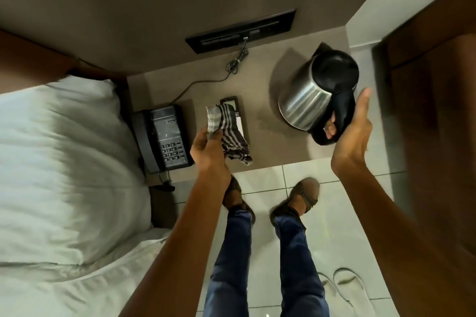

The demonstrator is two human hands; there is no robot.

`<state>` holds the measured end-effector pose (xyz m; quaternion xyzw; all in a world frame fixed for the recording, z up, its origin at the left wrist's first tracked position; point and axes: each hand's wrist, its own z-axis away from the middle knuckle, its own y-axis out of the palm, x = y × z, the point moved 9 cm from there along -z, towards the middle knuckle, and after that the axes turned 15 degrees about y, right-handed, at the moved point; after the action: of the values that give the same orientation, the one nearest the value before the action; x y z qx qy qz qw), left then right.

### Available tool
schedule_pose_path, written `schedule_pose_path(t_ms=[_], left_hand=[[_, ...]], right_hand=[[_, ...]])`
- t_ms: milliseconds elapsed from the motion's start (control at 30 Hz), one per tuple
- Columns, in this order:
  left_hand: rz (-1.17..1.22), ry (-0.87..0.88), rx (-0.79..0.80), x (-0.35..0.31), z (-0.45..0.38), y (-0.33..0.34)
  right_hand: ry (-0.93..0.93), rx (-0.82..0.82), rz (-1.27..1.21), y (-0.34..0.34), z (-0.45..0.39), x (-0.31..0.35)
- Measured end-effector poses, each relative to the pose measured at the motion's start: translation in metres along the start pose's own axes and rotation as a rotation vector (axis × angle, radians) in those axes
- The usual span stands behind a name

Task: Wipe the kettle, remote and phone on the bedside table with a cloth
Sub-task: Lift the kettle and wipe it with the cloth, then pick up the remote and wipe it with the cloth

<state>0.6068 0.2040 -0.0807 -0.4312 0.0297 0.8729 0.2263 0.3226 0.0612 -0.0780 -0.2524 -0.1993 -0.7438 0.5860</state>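
Kettle (pixel 306 100), of steel with a black lid and handle, was observed tilted above the right part of the bedside table (pixel 268 147), held by its handle in the closed right hand (pixel 347 126). A striped cloth (pixel 226 131) was seen gripped in the left hand (pixel 206 147), hanging over the middle of the table. The remote (pixel 230 104) was found lying flat beneath the cloth, only its far end being visible; whether cloth and remote were touching could not be determined. The phone (pixel 164 136), a black corded desk set, was noted at the left edge of the table, just beside a white pillow (pixel 64 162). Its cord (pixel 206 80) was traced to a dark wall panel (pixel 242 31).
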Motion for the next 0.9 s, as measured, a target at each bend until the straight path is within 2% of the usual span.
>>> schedule_pose_path(t_ms=[233,433,533,600,667,733,767,800,833,867,900], left_hand=[[0.108,-0.024,0.033,-0.011,-0.007,-0.014],[0.025,0.006,-0.018,-0.004,-0.015,-0.043],[0.016,0.008,-0.032,-0.001,-0.020,-0.050],[0.020,0.015,-0.027,-0.002,-0.023,-0.052],[0.026,0.019,-0.029,-0.003,-0.027,-0.054],[0.028,0.024,-0.035,-0.005,-0.031,-0.055],[0.028,0.023,-0.036,-0.005,-0.034,-0.055],[0.031,0.020,-0.036,-0.005,-0.037,-0.056],[0.032,0.015,-0.035,-0.004,-0.039,-0.057],[0.032,0.014,-0.032,-0.003,-0.042,-0.058],[0.031,0.018,-0.029,-0.002,-0.044,-0.060]], right_hand=[[-0.054,-0.095,0.038,-0.010,0.001,-0.024],[-0.063,-0.117,0.041,-0.020,-0.001,-0.051],[-0.006,-0.147,0.043,-0.026,0.000,-0.063],[0.026,-0.252,-0.045,-0.047,0.000,-0.071],[0.057,-0.461,-0.226,-0.082,0.005,-0.094],[0.255,-0.624,-0.288,-0.097,0.020,-0.141],[0.400,-0.600,-0.267,-0.088,0.026,-0.171],[0.519,-0.492,-0.215,-0.068,0.029,-0.198],[0.561,-0.361,-0.082,-0.043,0.032,-0.213],[0.495,-0.262,0.144,-0.021,0.031,-0.215],[0.338,-0.200,0.382,0.005,0.027,-0.208]])
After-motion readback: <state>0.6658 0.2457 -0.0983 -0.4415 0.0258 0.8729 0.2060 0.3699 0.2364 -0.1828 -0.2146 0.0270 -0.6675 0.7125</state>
